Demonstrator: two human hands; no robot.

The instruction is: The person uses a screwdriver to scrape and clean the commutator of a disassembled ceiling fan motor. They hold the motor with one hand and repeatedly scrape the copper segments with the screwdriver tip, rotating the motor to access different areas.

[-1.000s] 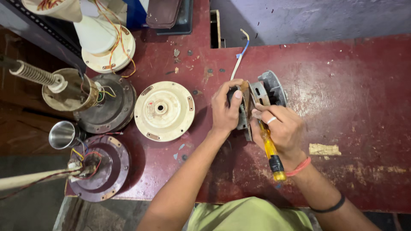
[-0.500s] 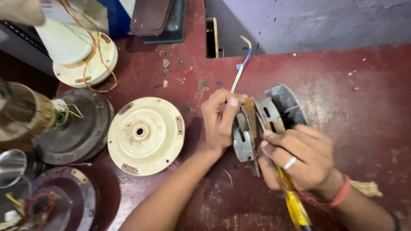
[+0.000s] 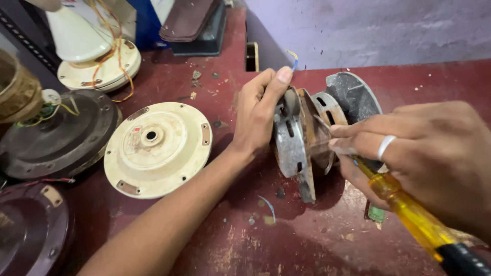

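Head view: a rusty fan motor (image 3: 302, 138) is stood on edge on the red workbench (image 3: 317, 240), near its far edge by the grey wall (image 3: 388, 30); it is gripped by the left hand (image 3: 258, 115), fingers curled over its top and closed on the housing; the right hand (image 3: 424, 158) is pinched around a yellow-handled screwdriver (image 3: 409, 209), whose long axis runs from the near right corner up and leftward, its tip laid into the gap between the motor's plates; the motor thus lies just left of the right hand's grip, touching the blade; a cream fan cover (image 3: 156, 148) lies flat well to the left, apart from both hands.
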